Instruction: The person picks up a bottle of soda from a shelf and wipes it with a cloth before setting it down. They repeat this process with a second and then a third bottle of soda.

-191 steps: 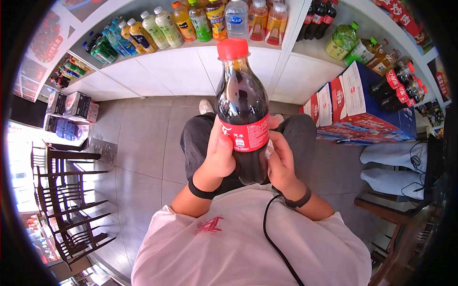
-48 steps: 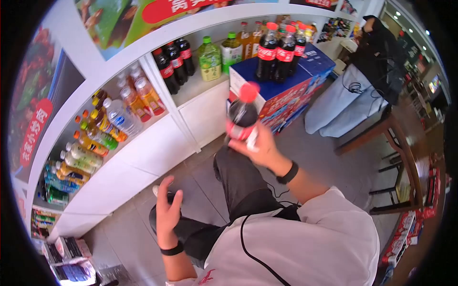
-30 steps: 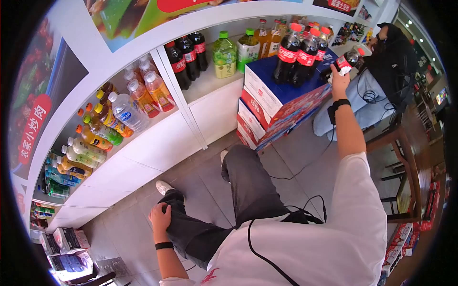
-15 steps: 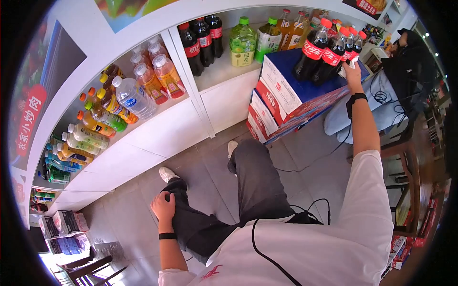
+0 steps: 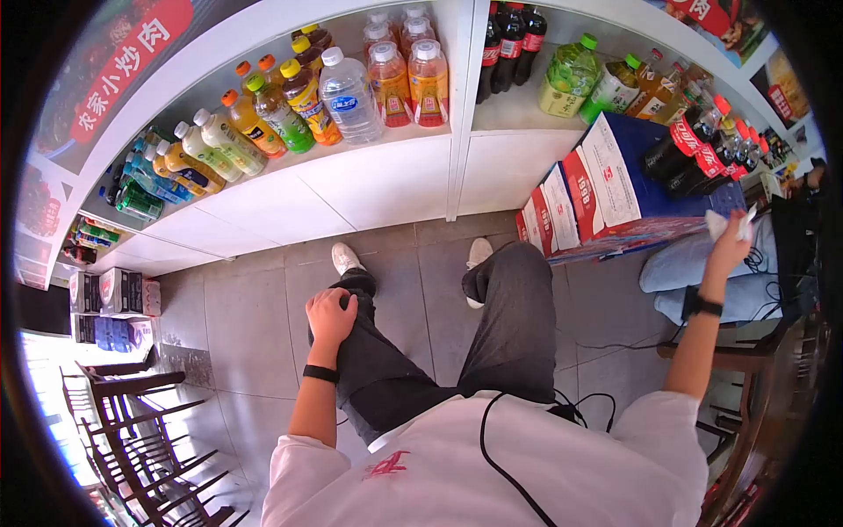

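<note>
My right hand (image 5: 730,244) is closed on a crumpled white tissue (image 5: 716,226), held just in front of the blue-topped carton stack (image 5: 608,180). Cola bottles (image 5: 688,140) with red caps and red labels stand grouped on top of that stack, beyond the hand. My left hand (image 5: 331,316) rests on my left knee, its fingers draped over the dark trousers and holding nothing. Both wrists wear black bands.
White shelving (image 5: 351,189) runs ahead with rows of bottled drinks, including a large water bottle (image 5: 349,97). A person in light blue jeans (image 5: 702,263) sits at the right among black cables. Wooden chairs (image 5: 145,439) stand at the lower left, small boxes (image 5: 123,292) beyond them.
My right hand has drawn back from the cola bottles with the tissue, ending in front of the cartons. My view has turned right to left across the shelves; my left hand stays on the knee.
</note>
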`<move>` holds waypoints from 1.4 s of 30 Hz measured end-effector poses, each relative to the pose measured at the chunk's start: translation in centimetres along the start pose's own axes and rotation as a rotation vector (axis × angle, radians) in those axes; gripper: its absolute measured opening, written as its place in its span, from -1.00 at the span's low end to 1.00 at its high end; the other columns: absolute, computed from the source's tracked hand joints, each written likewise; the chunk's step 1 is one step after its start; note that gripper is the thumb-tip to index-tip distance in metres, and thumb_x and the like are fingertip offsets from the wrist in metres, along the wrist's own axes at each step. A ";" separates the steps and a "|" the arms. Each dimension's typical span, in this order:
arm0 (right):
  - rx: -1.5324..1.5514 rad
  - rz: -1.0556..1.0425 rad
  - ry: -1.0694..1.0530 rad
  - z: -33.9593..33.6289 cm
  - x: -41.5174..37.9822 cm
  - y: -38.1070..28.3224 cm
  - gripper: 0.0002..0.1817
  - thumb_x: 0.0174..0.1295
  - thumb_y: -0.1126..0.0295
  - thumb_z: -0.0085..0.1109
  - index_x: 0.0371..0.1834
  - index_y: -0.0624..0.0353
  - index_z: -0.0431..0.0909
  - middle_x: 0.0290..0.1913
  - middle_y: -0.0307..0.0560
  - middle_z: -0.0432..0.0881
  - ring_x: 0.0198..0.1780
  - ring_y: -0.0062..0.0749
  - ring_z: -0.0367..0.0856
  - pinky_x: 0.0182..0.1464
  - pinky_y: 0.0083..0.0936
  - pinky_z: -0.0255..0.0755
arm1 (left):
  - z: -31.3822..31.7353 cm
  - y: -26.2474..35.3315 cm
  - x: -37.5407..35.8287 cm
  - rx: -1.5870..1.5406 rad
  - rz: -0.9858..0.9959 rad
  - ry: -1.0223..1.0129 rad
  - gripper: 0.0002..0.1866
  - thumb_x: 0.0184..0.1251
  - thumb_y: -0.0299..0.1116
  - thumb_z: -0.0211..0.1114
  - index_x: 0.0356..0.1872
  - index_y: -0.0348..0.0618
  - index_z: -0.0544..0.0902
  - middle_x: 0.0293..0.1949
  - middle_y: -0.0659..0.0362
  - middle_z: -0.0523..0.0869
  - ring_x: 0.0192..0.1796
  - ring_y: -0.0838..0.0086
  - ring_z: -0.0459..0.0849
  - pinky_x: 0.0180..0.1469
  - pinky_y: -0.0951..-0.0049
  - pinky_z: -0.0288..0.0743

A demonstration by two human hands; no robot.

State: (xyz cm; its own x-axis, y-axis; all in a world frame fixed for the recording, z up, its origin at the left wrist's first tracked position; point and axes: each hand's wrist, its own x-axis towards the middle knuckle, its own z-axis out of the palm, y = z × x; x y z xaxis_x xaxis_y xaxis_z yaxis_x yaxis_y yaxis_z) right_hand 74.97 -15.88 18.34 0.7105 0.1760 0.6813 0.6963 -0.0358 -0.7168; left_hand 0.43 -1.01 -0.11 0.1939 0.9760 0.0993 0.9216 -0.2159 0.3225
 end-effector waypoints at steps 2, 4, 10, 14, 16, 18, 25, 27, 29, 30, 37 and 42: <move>0.171 0.008 -0.231 3.0 -5.6 -5.8 -0.75 0.35 0.42 0.26 0.02 0.30 0.62 -0.05 -0.11 0.68 -0.03 -0.50 0.61 0.07 -0.53 0.49 | -0.4 0.9 0.6 -0.010 -0.058 -0.057 -0.78 0.20 -0.13 0.34 -0.34 -0.03 0.72 -0.23 0.17 0.76 0.01 0.24 0.65 0.14 0.14 0.36; 0.233 -0.061 -0.465 7.5 -10.7 -13.8 -0.78 0.35 0.46 0.24 0.02 0.27 0.63 -0.01 -0.14 0.68 0.00 -0.54 0.60 0.08 -0.54 0.49 | -0.5 1.3 0.4 0.009 -0.072 -0.084 -0.78 0.20 -0.12 0.33 -0.34 -0.03 0.72 -0.23 0.18 0.76 0.02 0.24 0.65 0.16 0.13 0.35; 0.551 0.177 -0.722 25.8 -10.9 -21.3 -0.67 0.37 0.30 0.25 0.10 0.24 0.64 -0.06 -0.26 0.71 -0.11 -0.72 0.55 -0.06 -0.69 0.42 | 0.3 1.0 0.3 0.032 -0.061 -0.042 -0.78 0.20 -0.11 0.32 -0.38 -0.02 0.71 -0.24 0.17 0.76 0.01 0.23 0.66 0.15 0.13 0.36; 0.512 0.211 -0.816 38.3 -7.0 -21.1 -0.46 0.23 0.16 0.33 0.18 0.29 0.56 0.03 0.08 0.67 0.05 -0.29 0.61 0.09 -0.36 0.43 | 0.2 0.7 0.2 0.018 -0.067 0.003 -0.79 0.19 -0.13 0.32 -0.42 -0.02 0.70 -0.29 0.16 0.75 -0.04 0.21 0.67 0.13 0.13 0.37; 0.444 0.129 -0.841 40.1 -7.0 -22.9 -0.49 0.23 0.24 0.25 0.21 0.27 0.53 0.17 0.27 0.62 0.21 0.00 0.59 0.24 -0.20 0.41 | 0.2 0.5 0.2 0.010 -0.089 -0.008 -0.80 0.19 -0.14 0.32 -0.43 -0.02 0.70 -0.30 0.17 0.75 -0.06 0.21 0.67 0.12 0.14 0.38; 0.229 -0.165 -0.670 43.3 -7.3 -22.4 -0.57 0.23 0.36 0.17 0.14 0.34 0.54 0.10 0.29 0.65 0.16 0.13 0.60 0.16 -0.21 0.46 | 0.3 0.5 0.4 -0.004 -0.095 0.002 -0.80 0.18 -0.14 0.32 -0.45 -0.02 0.69 -0.32 0.18 0.74 -0.09 0.22 0.68 0.09 0.16 0.40; 0.166 -0.325 -0.608 43.0 -8.6 -22.5 -0.59 0.18 0.44 0.11 0.13 0.24 0.54 0.07 0.38 0.62 0.15 0.21 0.57 0.16 -0.16 0.46 | 0.1 0.9 0.5 -0.024 -0.085 0.038 -0.79 0.17 -0.14 0.33 -0.47 -0.02 0.68 -0.33 0.19 0.75 -0.10 0.24 0.68 0.06 0.17 0.39; 0.229 -0.492 -0.410 43.5 -9.1 -19.8 -0.45 0.21 0.14 0.37 0.22 0.17 0.57 -0.09 0.01 0.75 -0.09 -0.34 0.71 -0.04 -0.43 0.54 | -0.1 0.7 0.4 -0.027 -0.077 0.041 -0.79 0.18 -0.14 0.33 -0.44 -0.04 0.69 -0.33 0.16 0.75 -0.12 0.19 0.68 0.02 0.15 0.42; 0.366 -0.192 -0.538 39.0 -10.7 -21.2 -0.46 0.21 0.20 0.40 0.23 0.17 0.56 -0.03 0.04 0.74 -0.03 -0.33 0.70 0.04 -0.42 0.52 | -0.1 0.7 0.3 -0.030 -0.081 0.047 -0.79 0.19 -0.15 0.33 -0.44 -0.04 0.70 -0.34 0.14 0.75 -0.13 0.17 0.68 0.00 0.14 0.43; 0.426 -0.159 -0.513 38.0 -11.2 -20.6 -0.44 0.19 0.23 0.44 0.22 0.22 0.56 -0.01 0.00 0.73 -0.01 -0.39 0.68 0.06 -0.45 0.51 | -0.2 0.7 0.2 -0.026 -0.084 0.045 -0.80 0.19 -0.15 0.33 -0.45 -0.04 0.69 -0.34 0.14 0.75 -0.14 0.17 0.68 0.00 0.15 0.43; 0.643 0.053 -0.506 23.6 -14.7 -23.9 -0.52 0.29 0.50 0.32 0.28 0.27 0.50 0.10 -0.02 0.69 0.10 -0.48 0.61 0.21 -0.50 0.46 | -0.9 1.0 0.4 -0.079 -0.113 -0.042 -0.80 0.20 -0.17 0.36 -0.39 -0.07 0.73 -0.32 0.13 0.77 -0.12 0.22 0.71 0.05 0.21 0.44; 0.541 -0.154 -0.925 14.7 -19.4 -28.7 -0.57 0.24 0.61 0.30 0.20 0.32 0.54 0.02 0.05 0.72 0.05 -0.46 0.64 0.14 -0.51 0.48 | -8.6 7.9 1.1 -0.857 -0.070 -0.194 -0.75 0.35 -0.38 0.33 -0.01 -0.26 0.67 -0.13 0.08 0.77 0.08 0.39 0.68 0.27 0.31 0.41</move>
State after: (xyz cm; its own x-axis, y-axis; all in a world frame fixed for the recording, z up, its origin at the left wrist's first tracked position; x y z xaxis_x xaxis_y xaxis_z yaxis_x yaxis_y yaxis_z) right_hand 39.72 -3.82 23.58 0.1088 0.8235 0.5567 0.4732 0.4496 -0.7576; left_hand 5.01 -1.91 10.64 0.2724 0.9585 -0.0839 0.3794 -0.0268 0.9249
